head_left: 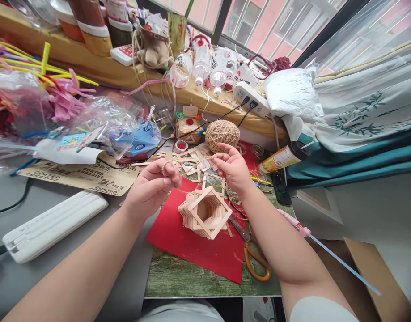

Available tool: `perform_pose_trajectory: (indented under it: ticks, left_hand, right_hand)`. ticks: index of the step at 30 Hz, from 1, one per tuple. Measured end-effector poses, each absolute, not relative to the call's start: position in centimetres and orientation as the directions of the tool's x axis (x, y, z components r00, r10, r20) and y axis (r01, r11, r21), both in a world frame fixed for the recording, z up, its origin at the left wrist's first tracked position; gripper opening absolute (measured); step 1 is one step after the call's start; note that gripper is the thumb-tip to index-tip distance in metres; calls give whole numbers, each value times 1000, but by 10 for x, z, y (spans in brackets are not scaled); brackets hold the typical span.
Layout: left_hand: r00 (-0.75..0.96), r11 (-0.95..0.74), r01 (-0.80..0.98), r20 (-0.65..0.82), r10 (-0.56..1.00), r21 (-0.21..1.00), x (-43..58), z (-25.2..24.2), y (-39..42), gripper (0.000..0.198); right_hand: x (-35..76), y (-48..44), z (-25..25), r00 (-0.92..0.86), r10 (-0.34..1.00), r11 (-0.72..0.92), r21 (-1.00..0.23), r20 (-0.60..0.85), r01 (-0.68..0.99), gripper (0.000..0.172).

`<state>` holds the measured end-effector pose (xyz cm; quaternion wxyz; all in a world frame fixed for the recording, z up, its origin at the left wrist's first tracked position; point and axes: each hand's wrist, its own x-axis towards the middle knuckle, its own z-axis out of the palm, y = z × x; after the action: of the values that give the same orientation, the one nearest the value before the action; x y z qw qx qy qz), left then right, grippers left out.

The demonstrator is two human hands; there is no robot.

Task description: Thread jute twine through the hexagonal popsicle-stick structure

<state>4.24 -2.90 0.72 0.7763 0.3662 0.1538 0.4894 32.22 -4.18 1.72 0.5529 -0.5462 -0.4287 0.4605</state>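
Note:
My left hand (154, 183) and my right hand (231, 167) are both pinched on a thin piece of jute twine (195, 160) stretched between them. Below them a small basket of stacked wooden craft sticks (205, 212) hangs or rests over a red sheet (192, 237); a strand of twine runs down to it. A ball of jute twine (222, 134) lies just behind my right hand. Loose craft sticks (178, 160) are scattered behind my hands.
Orange-handled scissors (254, 259) lie right of the red sheet. A white power strip (51, 226) sits at left, sandpaper sheets (87, 176) and plastic bags of pipe cleaners (31, 103) behind it. A glue tube (282, 157) and a pink tool (297, 226) lie at right. Bottles crowd the sill.

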Motion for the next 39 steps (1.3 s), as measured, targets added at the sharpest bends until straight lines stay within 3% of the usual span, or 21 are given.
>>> perform_pose_trajectory:
  ticks: [9, 16, 24, 28, 32, 39]
  left_hand:
    - [448, 264, -628, 63, 892, 732, 50, 6, -33, 37]
    - [476, 300, -661, 74, 877, 688, 48, 12, -30, 25]
    - [402, 269, -684, 42, 915, 678, 51, 11, -29, 37]
    - [384, 249, -701, 59, 922, 668, 53, 11, -30, 30]
    - [388, 213, -674, 94, 917, 707, 52, 9, -31, 21]
    - [424, 183, -636, 142, 894, 750, 49, 3, -29, 35]
  right_hand:
    - [321, -51, 41, 103, 993, 36, -971, 62, 238, 69]
    - [317, -57, 56, 103, 995, -23, -984, -5, 179, 48]
    - [324, -62, 45, -15, 994, -83, -857, -105, 509, 35]
    - [327, -68, 49, -72, 985, -74, -762, -157, 643, 31]
    - [333, -71, 52, -162, 957, -84, -762, -241, 642, 37]
    - [341, -72, 56, -312, 887, -98, -798, -340, 594, 28]
